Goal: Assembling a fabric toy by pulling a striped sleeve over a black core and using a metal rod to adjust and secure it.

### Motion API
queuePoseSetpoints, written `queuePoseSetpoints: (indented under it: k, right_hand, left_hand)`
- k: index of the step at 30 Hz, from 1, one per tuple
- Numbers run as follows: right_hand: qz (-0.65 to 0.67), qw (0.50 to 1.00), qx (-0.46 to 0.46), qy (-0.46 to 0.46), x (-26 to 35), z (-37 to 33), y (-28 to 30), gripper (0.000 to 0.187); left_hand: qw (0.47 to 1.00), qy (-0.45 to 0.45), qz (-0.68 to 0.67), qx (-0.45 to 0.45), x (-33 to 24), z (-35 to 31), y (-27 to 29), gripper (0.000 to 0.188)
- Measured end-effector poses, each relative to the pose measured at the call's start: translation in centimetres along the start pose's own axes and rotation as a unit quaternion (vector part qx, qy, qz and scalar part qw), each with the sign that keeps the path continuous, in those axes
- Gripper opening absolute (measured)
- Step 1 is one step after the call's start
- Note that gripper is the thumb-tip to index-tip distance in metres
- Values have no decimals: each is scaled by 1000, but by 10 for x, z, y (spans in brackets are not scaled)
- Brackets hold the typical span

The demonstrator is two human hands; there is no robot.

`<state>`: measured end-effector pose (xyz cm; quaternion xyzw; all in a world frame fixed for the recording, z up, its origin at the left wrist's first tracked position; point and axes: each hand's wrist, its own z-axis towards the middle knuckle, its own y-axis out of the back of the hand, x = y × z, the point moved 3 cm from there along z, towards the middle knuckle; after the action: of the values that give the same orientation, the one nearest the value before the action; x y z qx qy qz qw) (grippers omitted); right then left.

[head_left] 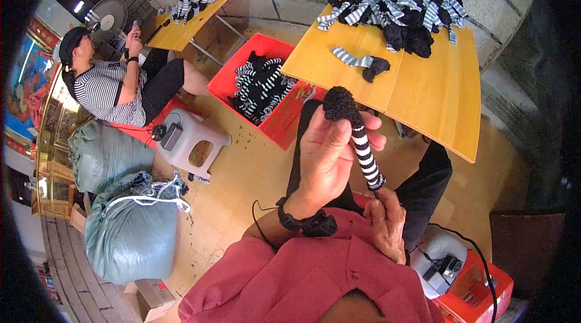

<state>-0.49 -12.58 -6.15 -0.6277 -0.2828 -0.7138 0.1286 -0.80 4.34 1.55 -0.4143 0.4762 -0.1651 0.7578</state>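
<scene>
In front of my chest stands a black-and-white striped sock (364, 150) with a fuzzy black end at the top, drawn out into a narrow tube. My left hand (327, 156) grips its upper part, thumb in front and fingers behind. Under the sock's lower end, my right hand (387, 220) is closed on a thin dark rod (376, 194) that runs up to the sock; whether it goes inside is hidden. On the yellow table (436, 90) ahead lies a single grey-striped sock (354, 58), with a heap of similar socks (405, 5) behind it.
A red crate (284, 129) of striped socks stands left of the table. Further left are a grey plastic stool (193, 141), bulging green sacks (133, 238) and a seated person (121, 90) at another table (175, 35). At lower right, a device sits by a red crate (484, 286).
</scene>
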Motion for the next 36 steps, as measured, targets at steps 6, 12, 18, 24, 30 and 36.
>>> queuePoseSetpoints:
  k: [6, 12, 18, 24, 30, 36]
  right_hand:
    - [113, 993, -24, -14, 0, -3, 3, 12]
    - [86, 994, -48, 42, -3, 2, 8, 7]
    - [-52, 974, -141, 172, 17, 8, 9, 5]
    - [-21, 973, -132, 187, 6, 3, 9, 8]
    - [161, 986, -26, 34, -16, 4, 9, 13]
    - [488, 850, 139, -140, -8, 8, 0, 24]
  left_hand:
    - [999, -4, -30, 35, 18, -9, 3, 19]
    - [999, 16, -42, 13, 15, -8, -2, 25]
    - [986, -53, 141, -76, 6, -6, 3, 24]
    - [998, 14, 28, -54, 10, 2, 9, 13]
    - [990, 82, -115, 0, 27, -6, 0, 9]
    - [982, 115, -151, 22, 31, -5, -6, 14]
